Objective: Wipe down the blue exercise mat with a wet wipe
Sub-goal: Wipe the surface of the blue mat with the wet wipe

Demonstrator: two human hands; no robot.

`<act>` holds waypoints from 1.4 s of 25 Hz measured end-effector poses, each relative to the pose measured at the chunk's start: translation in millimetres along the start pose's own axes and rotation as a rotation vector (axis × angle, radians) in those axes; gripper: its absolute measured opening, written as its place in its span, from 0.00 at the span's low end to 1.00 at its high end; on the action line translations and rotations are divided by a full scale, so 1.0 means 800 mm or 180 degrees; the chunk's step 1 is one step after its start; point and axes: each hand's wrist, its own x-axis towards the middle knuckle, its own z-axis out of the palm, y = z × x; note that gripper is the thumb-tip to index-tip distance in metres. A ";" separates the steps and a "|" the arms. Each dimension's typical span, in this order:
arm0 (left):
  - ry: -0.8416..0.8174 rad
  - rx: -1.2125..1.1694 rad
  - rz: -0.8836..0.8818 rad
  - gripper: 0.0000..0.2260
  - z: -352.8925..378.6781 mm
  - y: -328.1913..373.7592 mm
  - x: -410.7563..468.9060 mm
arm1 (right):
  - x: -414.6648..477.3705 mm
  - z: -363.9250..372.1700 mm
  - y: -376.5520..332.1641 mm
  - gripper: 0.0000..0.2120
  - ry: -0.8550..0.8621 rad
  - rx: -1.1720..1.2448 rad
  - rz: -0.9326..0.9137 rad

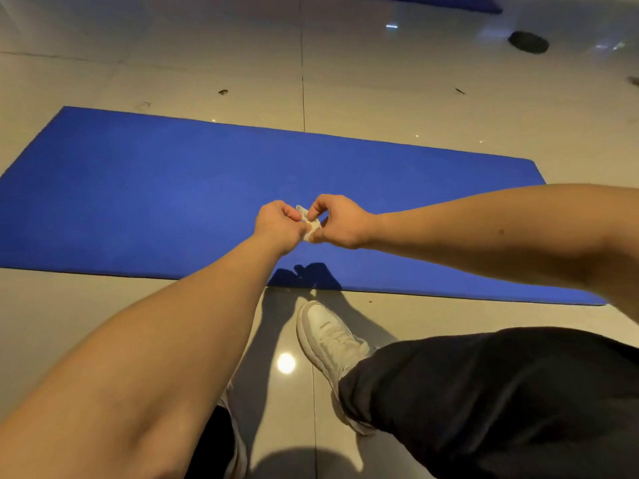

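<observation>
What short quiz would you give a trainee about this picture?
1. Above the blue mat, what do the left hand and right hand pinch between them? A) a spray bottle B) a small wet wipe C) a brush
2. True or false: the mat is rolled up.
3. Fill in: the white shoe stands on the tiled ____, beside the mat's near edge.
Key: 1 B. 2 False, it lies flat. 3 floor.
</observation>
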 end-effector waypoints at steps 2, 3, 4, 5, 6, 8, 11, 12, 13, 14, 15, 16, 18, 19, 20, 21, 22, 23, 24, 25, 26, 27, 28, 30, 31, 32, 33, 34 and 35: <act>-0.0009 -0.0057 -0.0086 0.12 0.013 -0.017 0.021 | 0.024 0.019 0.024 0.15 0.0036 0.0026 0.0096; -0.0022 -0.0076 -0.0156 0.13 0.021 -0.027 0.032 | 0.036 0.031 0.037 0.13 0.0012 -0.0006 0.0142; -0.0060 -0.0056 -0.0219 0.13 0.029 -0.038 0.043 | 0.047 0.042 0.052 0.12 -0.0048 -0.0038 0.0194; -0.0100 0.0021 -0.0258 0.12 0.037 -0.049 0.054 | 0.058 0.053 0.069 0.11 -0.0106 -0.0061 0.0251; -0.0119 0.0146 -0.0279 0.11 0.045 -0.062 0.067 | 0.069 0.064 0.087 0.10 -0.0138 -0.0106 0.0293; -0.0157 0.0473 -0.0277 0.09 0.055 -0.092 0.087 | 0.080 0.085 0.123 0.05 -0.0127 -0.0340 0.0308; -0.0093 0.1318 -0.0341 0.07 0.059 -0.141 0.113 | 0.082 0.115 0.182 0.08 -0.0073 -0.0622 0.0229; -0.0076 0.1689 -0.0347 0.12 0.059 -0.155 0.118 | 0.076 0.124 0.199 0.07 -0.0110 -0.0651 0.0218; -0.0072 0.2053 -0.0336 0.18 0.057 -0.167 0.121 | 0.068 0.133 0.216 0.05 -0.0175 -0.0648 0.0213; -0.0070 0.2394 -0.0315 0.24 0.054 -0.176 0.123 | 0.058 0.141 0.230 0.05 -0.0248 -0.0636 0.0190; -0.0076 0.2719 -0.0311 0.28 0.051 -0.185 0.125 | 0.049 0.149 0.242 0.06 -0.0321 -0.0636 0.0152; -0.0100 0.3019 -0.0338 0.33 0.048 -0.193 0.129 | 0.040 0.154 0.251 0.07 -0.0388 -0.0653 0.0091; -0.0210 0.3412 -0.0451 0.39 0.042 -0.209 0.140 | 0.030 0.160 0.262 0.08 -0.0331 -0.0629 -0.0052; -0.0287 0.3456 -0.0497 0.40 0.040 -0.216 0.145 | 0.028 0.162 0.264 0.08 -0.0229 -0.0566 -0.0122; -0.0369 0.3420 -0.0530 0.41 0.036 -0.220 0.149 | 0.029 0.164 0.263 0.07 -0.0138 -0.0526 -0.0162; -0.0450 0.3360 -0.0544 0.41 0.032 -0.222 0.152 | 0.033 0.167 0.264 0.07 -0.0081 -0.0473 -0.0160; -0.0514 0.3343 -0.0531 0.40 0.026 -0.223 0.154 | 0.037 0.171 0.262 0.07 -0.0094 -0.0430 -0.0104; -0.0564 0.3397 -0.0497 0.38 0.020 -0.222 0.156 | 0.044 0.178 0.259 0.07 -0.0099 -0.0385 -0.0032; -0.0603 0.3504 -0.0443 0.35 0.014 -0.220 0.157 | 0.050 0.185 0.255 0.07 -0.0117 -0.0274 0.0094; -0.0627 0.3630 -0.0404 0.34 0.009 -0.219 0.159 | 0.056 0.191 0.245 0.07 -0.0056 -0.0093 0.0173; -0.0640 0.3745 -0.0387 0.34 0.005 -0.219 0.161 | 0.064 0.201 0.232 0.07 0.0146 0.0155 0.0118; -0.0637 0.3809 -0.0374 0.34 0.003 -0.219 0.163 | 0.073 0.212 0.218 0.08 0.0352 0.0221 -0.0106; -0.0623 0.3826 -0.0360 0.34 0.003 -0.219 0.163 | 0.082 0.222 0.199 0.09 0.0424 0.0280 -0.0192; -0.0586 0.3760 -0.0364 0.34 0.007 -0.218 0.163 | 0.104 0.247 0.159 0.10 0.0224 0.0003 -0.0344; -0.0526 0.3710 -0.0403 0.35 0.009 -0.219 0.162 | 0.115 0.264 0.146 0.09 0.0189 -0.0178 -0.0506; -0.0428 0.3688 -0.0463 0.37 0.009 -0.219 0.162 | 0.122 0.271 0.130 0.09 0.0156 -0.0340 -0.0574; -0.0321 0.3700 -0.0535 0.40 0.009 -0.221 0.163 | 0.130 0.276 0.128 0.10 0.0138 -0.0486 -0.0648; -0.0256 0.3725 -0.0616 0.43 0.007 -0.223 0.165 | 0.132 0.270 0.131 0.12 0.0127 -0.0592 -0.0687; -0.0266 0.3709 -0.0724 0.45 0.006 -0.224 0.168 | 0.132 0.267 0.140 0.14 0.0198 -0.0552 -0.0800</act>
